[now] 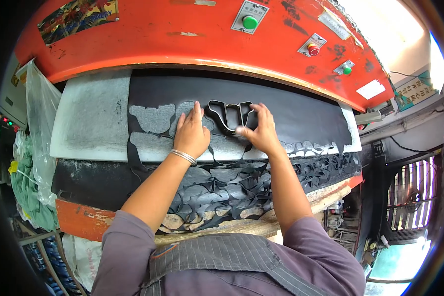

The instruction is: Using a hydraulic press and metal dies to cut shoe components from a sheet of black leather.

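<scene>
A metal cutting die (pixel 217 118), a bent steel outline with inner dividers, sits on a black sheet (pixel 301 111) of thin material. My right hand (pixel 264 132) grips the die's right side, with the thumb at its near edge and fingertips at its far right corner. Left of the die, my left hand (pixel 192 135) lies with fingers stretched out at the sheet's cut edge. Cut-out openings in the sheet show the pale board (pixel 91 118) underneath. Narrow strips of black material border these openings.
Tangled black offcuts (pixel 222 190) lie along the near ledge. The orange machine beam (pixel 197 44) spans the far side, carrying a green button (pixel 249 22), a red button (pixel 314 49) and another green one (pixel 347 70). Clear plastic sheeting (pixel 39 123) hangs at left.
</scene>
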A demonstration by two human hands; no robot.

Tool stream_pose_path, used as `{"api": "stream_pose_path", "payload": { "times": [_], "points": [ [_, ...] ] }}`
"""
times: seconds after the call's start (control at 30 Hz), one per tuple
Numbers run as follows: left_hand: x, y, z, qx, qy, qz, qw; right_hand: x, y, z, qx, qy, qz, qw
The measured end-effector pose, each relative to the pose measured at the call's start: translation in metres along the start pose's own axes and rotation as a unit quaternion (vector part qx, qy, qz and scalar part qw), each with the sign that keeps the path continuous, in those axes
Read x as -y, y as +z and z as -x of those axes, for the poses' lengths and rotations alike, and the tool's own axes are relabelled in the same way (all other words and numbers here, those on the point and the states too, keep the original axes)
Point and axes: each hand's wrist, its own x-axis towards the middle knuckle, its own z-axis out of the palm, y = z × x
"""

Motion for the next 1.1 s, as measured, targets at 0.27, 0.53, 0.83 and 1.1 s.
{"api": "stream_pose_path", "payload": {
  "times": [0.27, 0.53, 0.83, 1.1],
  "points": [
    [0.002, 0.003, -0.001, -0.037, 0.033, -0.013, 0.999, -0.008, 0.011, 0.003, 0.027, -0.175, 0.054, 0.983],
    [-0.002, -0.003, 0.0, -0.025, 0.005, 0.01, 1.0, -0.01, 0.01, 0.003, -0.001, -0.221, 0.096, 0.971],
    [-0.032, -0.031, 0.011, -0.122, -0.088, 0.11, 0.982, -0.006, -0.059, 0.001, -0.126, -0.199, -0.131, 0.963],
    [-0.178, -0.087, -0.039, -0.311, 0.313, -0.067, 0.895, -0.117, -0.263, -0.086, -0.608, -0.047, -0.002, 0.792]
  ]
}}
